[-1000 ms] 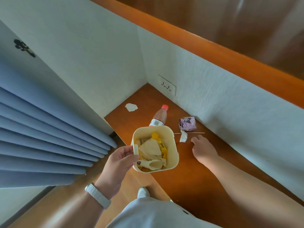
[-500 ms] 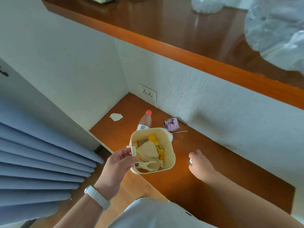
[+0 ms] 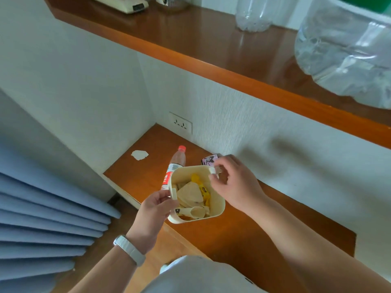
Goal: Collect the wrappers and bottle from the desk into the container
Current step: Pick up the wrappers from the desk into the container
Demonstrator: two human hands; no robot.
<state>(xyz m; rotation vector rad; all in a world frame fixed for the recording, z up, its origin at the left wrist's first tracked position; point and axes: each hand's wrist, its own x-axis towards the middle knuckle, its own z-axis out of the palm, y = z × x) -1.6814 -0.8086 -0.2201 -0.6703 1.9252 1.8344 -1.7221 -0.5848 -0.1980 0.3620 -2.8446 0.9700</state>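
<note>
Blue curtain folds (image 3: 48, 218) are hanging at the far left, beside the orange-brown wooden desk (image 3: 243, 233). On the desk's back left part a small white wrapper (image 3: 139, 154) is lying by itself. Just right of it the bottle (image 3: 175, 166), red-capped and red-labelled, is lying on its side, its lower end hidden behind the container (image 3: 219, 205). The left hand (image 3: 155, 210), a white band on its wrist, is gripping the cream container by the tab on its left rim, fingers closed on it, holding it over the desk's front edge. Inside, beige and yellow wrappers (image 3: 193, 194) are piling up. The right hand (image 3: 234, 182) is hovering at the container's far right rim, its grip pinched on a small white scrap (image 3: 212, 170). Behind those fingers a purple wrapper (image 3: 208, 160) is lying on the desk near the wall, partly hidden. Above, a wooden shelf (image 3: 211, 49) is carrying clear plastic bottles (image 3: 254, 15).
</note>
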